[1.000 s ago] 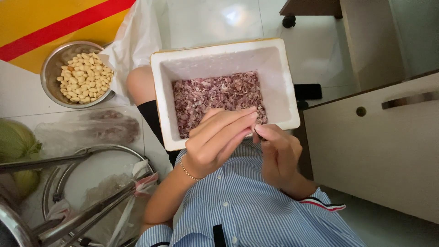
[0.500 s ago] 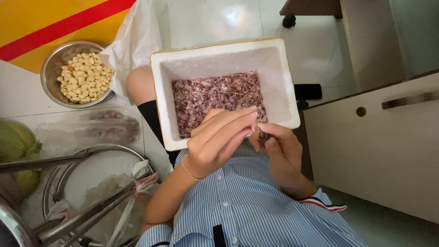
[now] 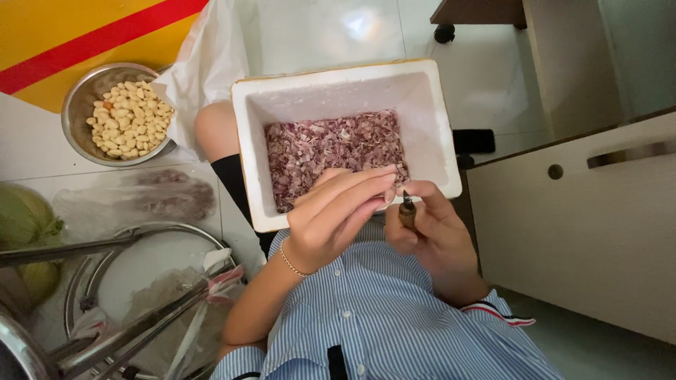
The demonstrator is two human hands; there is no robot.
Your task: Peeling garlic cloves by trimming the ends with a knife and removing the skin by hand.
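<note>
A person sits with a white foam box on the lap, right under the hands, so any peel that comes off drops into it. The bottom of the box is covered with a pile of thin, dry, purple-pink skins.

The left hand has its fingers long and close together, curled a bit over something small at the fingertips. The fingers hide it, so I cannot tell just what it is; only a small pale bit peeks out there. A thin bracelet sits on that wrist.

The right hand is closed around a small knife with a brown handle. The short dark blade points up toward the left fingertips, close to them. Holding the knife short like this looks like a way to keep the tip steady for small work.

On the floor to the left stands a round metal bowl full of smooth, pale, peeled cloves. It stands apart from the box, so the clean ones stay away from the skins. A white plastic bag lies between the bowl and the box. A clear bag with more purple skins lies on the floor nearer the person.
</note>
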